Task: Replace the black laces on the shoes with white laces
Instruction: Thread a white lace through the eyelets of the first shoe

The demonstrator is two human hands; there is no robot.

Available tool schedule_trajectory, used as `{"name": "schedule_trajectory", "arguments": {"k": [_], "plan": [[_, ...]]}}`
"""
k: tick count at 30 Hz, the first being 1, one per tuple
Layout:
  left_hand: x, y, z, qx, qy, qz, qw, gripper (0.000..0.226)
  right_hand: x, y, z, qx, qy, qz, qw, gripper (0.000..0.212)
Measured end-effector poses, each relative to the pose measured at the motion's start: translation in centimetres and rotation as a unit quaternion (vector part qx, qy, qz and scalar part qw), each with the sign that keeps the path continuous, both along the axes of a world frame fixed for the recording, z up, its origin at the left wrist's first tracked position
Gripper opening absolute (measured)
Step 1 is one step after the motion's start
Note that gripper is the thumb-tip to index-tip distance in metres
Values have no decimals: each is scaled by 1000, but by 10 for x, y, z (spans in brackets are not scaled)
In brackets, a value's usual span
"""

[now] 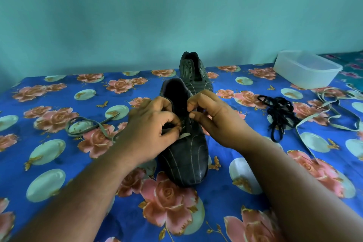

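Left fingers (172, 125) pinch white lace (183, 135) | right fingers (193, 104) curled at near shoe (184, 155) eyelets, grip unclear

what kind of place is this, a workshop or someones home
Probably a home, not a workshop: the shoes sit on a floral cloth against a plain teal wall, with a plastic food tub nearby.

Cloth (59, 163) is bright blue, covered in pink roses, pale round blobs and little gold butterflies. Both shoes, near (186, 155) and far (193, 70), are black with thin pale stripes. One lace pile (279, 114) is black, the loose laces (334, 112) whitish-grey. Wall (176, 15) is plain teal, tub (306, 68) see-through white.
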State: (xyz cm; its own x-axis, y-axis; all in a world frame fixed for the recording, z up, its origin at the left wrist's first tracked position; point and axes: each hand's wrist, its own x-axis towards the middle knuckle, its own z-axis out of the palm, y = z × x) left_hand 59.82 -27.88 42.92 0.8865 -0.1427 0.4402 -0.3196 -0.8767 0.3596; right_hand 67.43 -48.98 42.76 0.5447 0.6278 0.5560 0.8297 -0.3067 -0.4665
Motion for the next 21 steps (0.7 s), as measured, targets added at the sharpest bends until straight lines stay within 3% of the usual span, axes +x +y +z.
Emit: {"name": "schedule_trajectory", "arguments": {"k": [10,14,21], "plan": [[1,1,-2,-50,17,-17,998,25,-1,1,1,-4,10,-6,1000,11],[2,-3,-1,-9,11,-1,1000,35,-3,2,1,-8,10,-8,1000,11],[2,-4,-1,-63,46,10,997,15,-5,4,2,-4,20,-6,1000,11]]}}
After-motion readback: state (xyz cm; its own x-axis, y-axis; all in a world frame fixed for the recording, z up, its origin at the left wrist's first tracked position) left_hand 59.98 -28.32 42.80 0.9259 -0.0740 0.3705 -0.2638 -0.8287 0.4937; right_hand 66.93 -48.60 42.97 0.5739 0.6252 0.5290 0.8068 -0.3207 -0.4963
